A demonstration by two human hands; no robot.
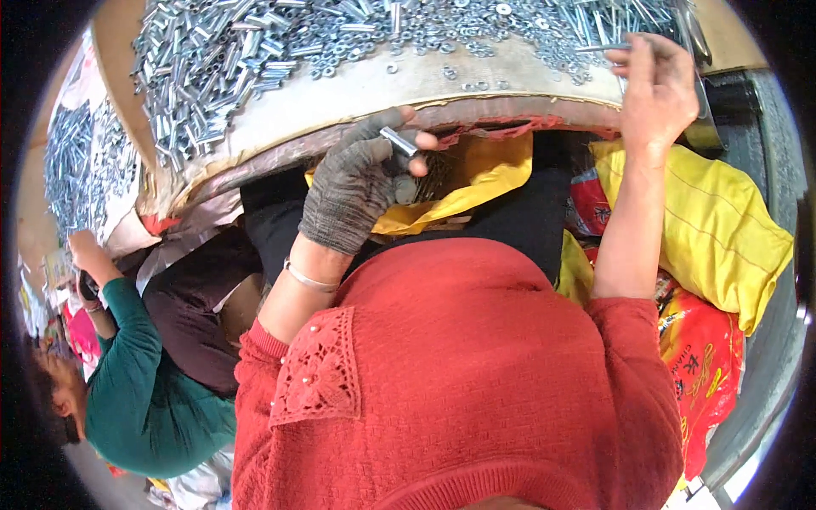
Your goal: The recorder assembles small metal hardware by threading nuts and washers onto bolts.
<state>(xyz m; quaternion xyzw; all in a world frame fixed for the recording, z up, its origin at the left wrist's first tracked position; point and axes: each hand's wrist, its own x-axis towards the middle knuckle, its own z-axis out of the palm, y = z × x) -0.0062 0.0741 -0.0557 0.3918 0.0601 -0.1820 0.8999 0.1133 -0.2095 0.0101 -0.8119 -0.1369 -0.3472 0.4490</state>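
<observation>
While the bench (340, 104) carries heaped metal parts (204, 68), the left hand (350, 183) holds a metal sleeve (399, 142) in half-curled fingers (417, 167) before it, and the right hand (657, 98) pinches what may be a slim rod (602, 48) above them. Picking seems the step; the next move calls for a steady lift.
</observation>
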